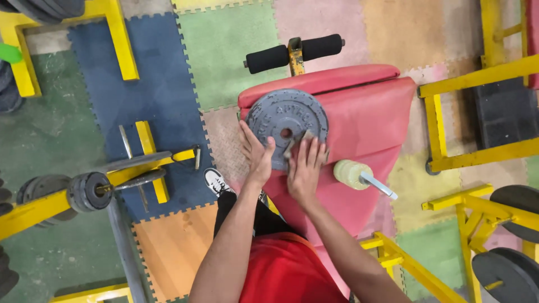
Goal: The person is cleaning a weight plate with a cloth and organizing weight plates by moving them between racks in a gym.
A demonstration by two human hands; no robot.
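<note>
the left hand [257,152] lies open against the near-left rim of the grey weight plate [287,124], fingers spread up along the edge, thumb pointing in toward the centre hole; it steadies rather than clamps. the right hand [306,168] is flat on the plate's near-right rim, fingers extended and pressing a small grey cloth [296,145] onto the metal (the cloth shows only as a folded scrap peeking out past the fingertips). neither hand closes into a fist.

taking the weight plate as the landmark: it sits directly ahead of both hands, beyond the fingertips, lying face up and slightly tilted on the sloped red bench pad [365,112]. being round, it has no long axis; its hole is just ahead of the cloth. both hands touch its near edge, the left a little farther up the rim than the right.

beyond the plate, a black foam roller [295,54] crosses the top of the bench on a yellow post. to the plate's near right, a pale roll with a metal handle [359,175] rests on the pad, just beside the right hand. well to the plate's left, a yellow rack with small stacked plates [90,191] stands on the coloured floor mats [163,95]. a white shoe [218,182] shows near-left of the plate, below the left wrist.
</note>
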